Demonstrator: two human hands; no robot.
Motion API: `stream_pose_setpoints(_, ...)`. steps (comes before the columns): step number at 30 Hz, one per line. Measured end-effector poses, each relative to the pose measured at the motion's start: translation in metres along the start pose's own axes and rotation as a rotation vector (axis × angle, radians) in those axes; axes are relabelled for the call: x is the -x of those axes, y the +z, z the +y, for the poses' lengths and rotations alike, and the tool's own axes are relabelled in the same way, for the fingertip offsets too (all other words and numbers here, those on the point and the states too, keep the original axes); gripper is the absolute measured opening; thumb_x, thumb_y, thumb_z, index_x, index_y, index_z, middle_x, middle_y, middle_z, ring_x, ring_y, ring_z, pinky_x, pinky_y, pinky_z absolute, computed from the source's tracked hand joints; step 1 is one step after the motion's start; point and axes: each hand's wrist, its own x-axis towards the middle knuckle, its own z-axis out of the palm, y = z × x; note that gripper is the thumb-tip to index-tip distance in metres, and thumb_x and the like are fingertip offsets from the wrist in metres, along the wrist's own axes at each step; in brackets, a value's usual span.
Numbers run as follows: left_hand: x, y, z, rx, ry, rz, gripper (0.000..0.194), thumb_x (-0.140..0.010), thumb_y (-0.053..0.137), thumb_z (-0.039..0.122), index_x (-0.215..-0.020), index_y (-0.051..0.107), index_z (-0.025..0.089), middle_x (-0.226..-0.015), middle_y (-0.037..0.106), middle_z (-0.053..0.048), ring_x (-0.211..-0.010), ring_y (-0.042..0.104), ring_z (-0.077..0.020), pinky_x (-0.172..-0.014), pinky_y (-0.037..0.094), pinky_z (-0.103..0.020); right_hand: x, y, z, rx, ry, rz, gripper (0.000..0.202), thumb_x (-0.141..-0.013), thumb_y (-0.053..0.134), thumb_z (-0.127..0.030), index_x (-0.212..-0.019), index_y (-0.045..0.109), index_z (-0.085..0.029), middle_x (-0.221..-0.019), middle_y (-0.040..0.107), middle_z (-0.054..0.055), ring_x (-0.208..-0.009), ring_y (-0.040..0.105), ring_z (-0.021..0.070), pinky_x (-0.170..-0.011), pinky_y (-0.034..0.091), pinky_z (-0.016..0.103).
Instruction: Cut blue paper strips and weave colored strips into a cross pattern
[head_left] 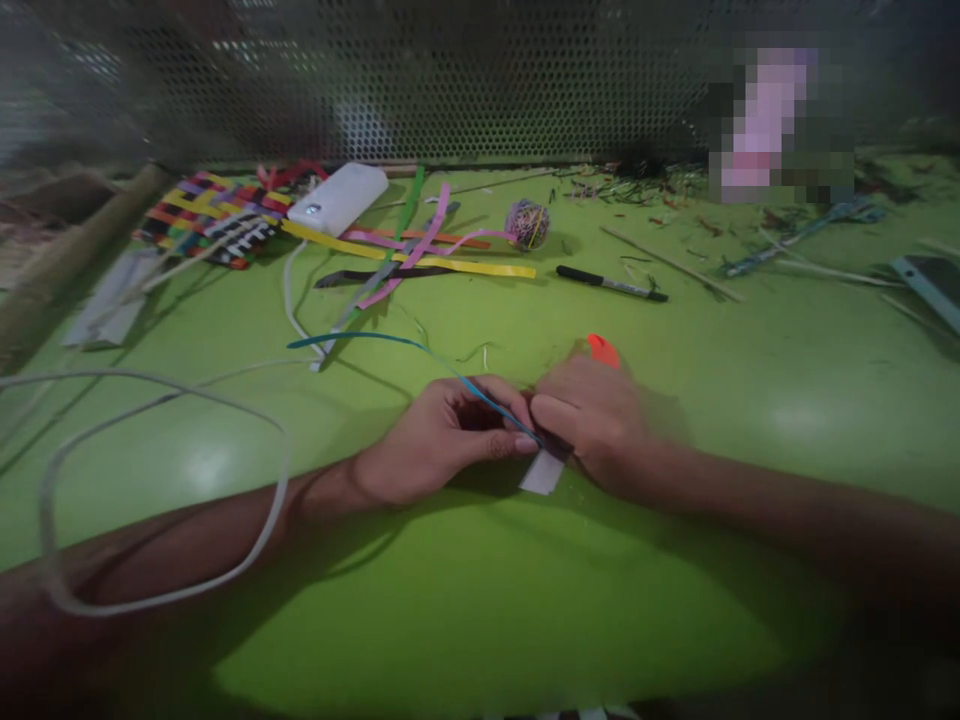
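Note:
Over the green table, my left hand point(435, 435) pinches a thin blue strip point(472, 388) between thumb and index finger. The strip's loose end curves up and away to the left. My right hand point(607, 420), slightly blurred, is closed close against the left fingertips. An orange end point(603, 350) of some object sticks out beyond its knuckles; the rest of that object is hidden in the fist. Below the fingertips, a short flat white piece point(542, 474) pokes out toward me. Where the strip, the white piece and the right fingers meet is partly hidden.
Coloured strips point(450, 262) lie crossed beyond my hands, near a white power bank point(339, 198) with a cable point(277, 480) looping over my left forearm. A woven colourful piece point(206, 215), a ball of strips point(527, 224), a marker point(611, 284) and a phone point(930, 285) lie around.

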Motion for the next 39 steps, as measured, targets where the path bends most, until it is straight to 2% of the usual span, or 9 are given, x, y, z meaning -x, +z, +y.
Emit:
stream_pose_setpoints(5,0.0002,-0.0006,-0.0008,-0.007,-0.004,0.017,0.023,-0.064,0.091,0.003,-0.076,0.076,0.016,-0.073,0.075,0.003,-0.070,0.066,-0.0076,-0.070,0.053,-0.017,-0.0005,0.0003,-0.0009,0.030,0.012,-0.040,0.044,-0.104,0.040,-0.016,-0.063,0.054,-0.018,-0.060,0.051,0.001,-0.062,0.038,0.0145,-0.064,0.027,0.030)
stream_pose_setpoints(13,0.0001,-0.0001,-0.0004,-0.001,-0.008,0.029,0.024,-0.063,0.093,0.004,-0.076,0.077,0.016,-0.071,0.075,0.003,-0.069,0.068,-0.0086,-0.069,0.055,-0.017,-0.0021,0.0000,-0.0012,0.022,-0.023,0.023,0.043,-0.103,0.044,-0.014,-0.061,0.053,-0.017,-0.059,0.052,0.000,-0.059,0.038,0.0133,-0.062,0.028,0.030)
stream_pose_setpoints(18,-0.0003,0.0008,0.0000,0.017,-0.012,0.026,0.024,-0.062,0.093,0.005,-0.076,0.077,0.016,-0.071,0.076,0.002,-0.070,0.068,-0.0094,-0.070,0.055,-0.018,-0.0004,0.0024,-0.0010,0.036,-0.004,-0.006,0.042,-0.103,0.043,-0.015,-0.062,0.053,-0.018,-0.058,0.050,-0.001,-0.059,0.037,0.0138,-0.061,0.028,0.031)
stream_pose_setpoints(23,0.0005,-0.0006,-0.0014,-0.002,-0.013,0.024,0.024,-0.063,0.093,0.006,-0.078,0.077,0.016,-0.073,0.076,0.001,-0.073,0.069,-0.0106,-0.072,0.055,-0.020,-0.0004,0.0037,-0.0012,0.004,-0.026,0.063,0.040,-0.101,0.045,-0.012,-0.062,0.052,-0.018,-0.058,0.050,-0.001,-0.058,0.037,0.0131,-0.061,0.029,0.030)
stream_pose_setpoints(32,0.0005,-0.0019,-0.0022,-0.025,0.010,0.008,0.022,-0.066,0.091,0.007,-0.079,0.076,0.016,-0.075,0.076,0.002,-0.074,0.068,-0.0097,-0.074,0.055,-0.019,-0.0011,0.0000,-0.0024,0.060,-0.027,-0.004,0.043,-0.103,0.043,-0.015,-0.061,0.051,-0.019,-0.059,0.050,-0.001,-0.059,0.037,0.0139,-0.062,0.028,0.031)
stream_pose_setpoints(37,0.0009,-0.0007,-0.0007,-0.048,0.008,0.018,0.022,-0.066,0.092,0.010,-0.079,0.075,0.016,-0.074,0.075,0.002,-0.073,0.068,-0.0105,-0.073,0.055,-0.021,-0.0018,0.0013,-0.0015,0.022,-0.057,0.088,0.041,-0.101,0.046,-0.012,-0.062,0.054,-0.018,-0.059,0.051,-0.001,-0.059,0.038,0.0132,-0.060,0.030,0.030)
stream_pose_setpoints(39,0.0015,-0.0009,-0.0005,-0.072,0.010,0.016,0.023,-0.066,0.093,0.014,-0.079,0.074,0.016,-0.075,0.075,0.001,-0.074,0.069,-0.0123,-0.074,0.056,-0.023,-0.0019,0.0011,-0.0014,0.022,-0.065,0.079,0.041,-0.101,0.046,-0.011,-0.061,0.053,-0.018,-0.059,0.051,-0.001,-0.058,0.038,0.0130,-0.060,0.031,0.030)
